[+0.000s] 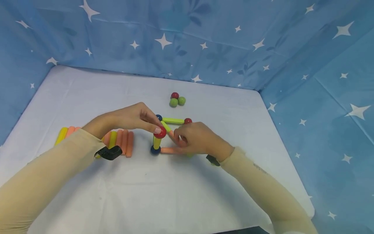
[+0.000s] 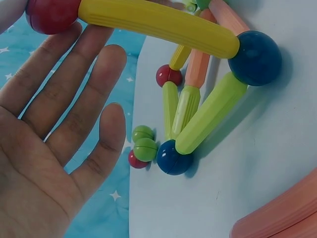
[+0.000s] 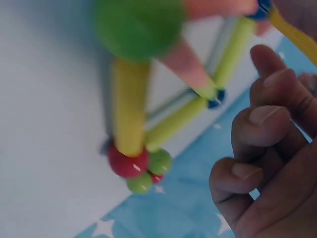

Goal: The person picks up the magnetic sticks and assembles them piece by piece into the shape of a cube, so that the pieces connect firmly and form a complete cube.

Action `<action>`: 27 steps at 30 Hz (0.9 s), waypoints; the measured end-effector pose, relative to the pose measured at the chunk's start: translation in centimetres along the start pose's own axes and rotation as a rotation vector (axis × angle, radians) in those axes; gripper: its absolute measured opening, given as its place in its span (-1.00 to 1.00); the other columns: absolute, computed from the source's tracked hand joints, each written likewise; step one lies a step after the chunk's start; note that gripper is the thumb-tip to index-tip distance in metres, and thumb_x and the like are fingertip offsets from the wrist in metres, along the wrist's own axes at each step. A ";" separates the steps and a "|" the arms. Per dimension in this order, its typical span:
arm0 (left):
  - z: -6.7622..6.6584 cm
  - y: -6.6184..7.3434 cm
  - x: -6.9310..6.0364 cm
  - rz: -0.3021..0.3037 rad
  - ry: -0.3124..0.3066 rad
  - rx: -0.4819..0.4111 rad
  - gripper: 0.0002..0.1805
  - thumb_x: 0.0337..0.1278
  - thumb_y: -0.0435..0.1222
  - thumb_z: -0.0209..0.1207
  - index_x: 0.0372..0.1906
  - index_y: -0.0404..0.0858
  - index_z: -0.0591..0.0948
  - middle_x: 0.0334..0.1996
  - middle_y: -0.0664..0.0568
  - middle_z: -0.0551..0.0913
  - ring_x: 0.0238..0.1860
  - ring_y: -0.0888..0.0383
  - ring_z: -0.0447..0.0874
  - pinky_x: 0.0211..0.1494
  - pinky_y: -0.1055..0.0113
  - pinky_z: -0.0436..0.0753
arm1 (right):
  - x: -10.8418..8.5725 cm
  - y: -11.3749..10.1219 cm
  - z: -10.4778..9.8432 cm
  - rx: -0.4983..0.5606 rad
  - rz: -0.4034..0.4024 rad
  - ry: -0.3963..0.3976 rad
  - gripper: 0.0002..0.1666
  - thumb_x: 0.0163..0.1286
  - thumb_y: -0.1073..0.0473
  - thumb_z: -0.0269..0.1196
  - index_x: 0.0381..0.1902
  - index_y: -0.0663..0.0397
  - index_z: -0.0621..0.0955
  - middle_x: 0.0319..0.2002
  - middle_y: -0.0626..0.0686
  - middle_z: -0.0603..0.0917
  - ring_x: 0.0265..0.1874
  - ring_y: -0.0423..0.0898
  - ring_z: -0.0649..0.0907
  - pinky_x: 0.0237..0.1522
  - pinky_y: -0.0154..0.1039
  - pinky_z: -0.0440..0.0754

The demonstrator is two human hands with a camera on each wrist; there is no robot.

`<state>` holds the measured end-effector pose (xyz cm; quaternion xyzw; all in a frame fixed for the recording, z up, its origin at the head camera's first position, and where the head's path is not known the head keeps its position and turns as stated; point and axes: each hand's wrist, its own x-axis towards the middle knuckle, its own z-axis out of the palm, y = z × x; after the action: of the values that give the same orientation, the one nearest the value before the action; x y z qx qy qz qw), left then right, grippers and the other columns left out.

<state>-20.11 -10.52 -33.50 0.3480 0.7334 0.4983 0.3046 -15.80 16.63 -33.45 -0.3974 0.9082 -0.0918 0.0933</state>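
Note:
My left hand (image 1: 135, 118) pinches a red ball (image 1: 160, 132) between thumb and fingers. From that ball a yellow stick (image 2: 158, 27) slants down to a blue ball (image 2: 255, 58) at the near left corner of a stick-and-ball frame. Green sticks (image 2: 211, 114) meet at the far blue ball (image 2: 174, 157); one leads to another red ball (image 2: 169, 75). A salmon stick (image 1: 170, 150) forms the near side, towards a green ball (image 3: 138, 25). Over the frame's right part hovers my right hand (image 1: 198, 138), fingers loosely curled, nothing visible between them; its thumb is partly cut off.
Beyond the frame a red ball (image 1: 175, 95) and two green balls (image 1: 181, 100) sit together. To the left lies a row of salmon sticks (image 1: 129, 144) and yellow sticks (image 1: 61, 136), partly behind my left arm. A star-patterned blue cloth (image 1: 175, 42) hangs behind the white table (image 1: 146, 195).

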 end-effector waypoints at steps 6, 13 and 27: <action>-0.2 -0.1 0.0 -0.013 -0.002 -0.012 -0.71 0.29 -0.23 0.31 0.03 -0.24 0.77 -0.14 0.00 0.79 -0.01 0.05 0.74 0.22 -0.02 0.54 | 0.5 0.1 2.9 -0.190 0.045 -0.107 -0.68 0.28 -0.23 0.40 -0.35 -0.15 0.69 -0.65 -0.24 0.50 -0.62 -0.30 0.50 -0.50 -0.37 0.48; -0.3 0.2 -0.1 -0.003 0.003 0.021 -0.70 0.33 -0.19 0.29 0.05 -0.21 0.77 -0.13 0.03 0.79 -0.01 0.07 0.73 0.22 -0.02 0.54 | 1.2 0.1 3.5 -0.204 0.073 -0.095 -0.68 0.28 -0.21 0.40 -0.41 -0.14 0.73 -0.67 -0.23 0.51 -0.65 -0.30 0.52 -0.52 -0.37 0.50; -0.7 0.5 0.1 -0.030 0.174 0.029 -0.61 0.39 -0.23 0.24 0.23 -0.24 0.66 -0.06 0.01 0.77 0.08 0.06 0.68 0.23 -0.03 0.53 | 2.8 1.8 3.2 -0.197 0.171 -0.090 -0.69 0.31 -0.21 0.38 -0.35 -0.14 0.71 -0.63 -0.22 0.55 -0.58 -0.25 0.54 -0.45 -0.34 0.52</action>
<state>-20.65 -10.70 -32.79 0.2965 0.7695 0.5112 0.2420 -18.13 15.45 -37.28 -0.3296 0.9383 0.0238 0.1018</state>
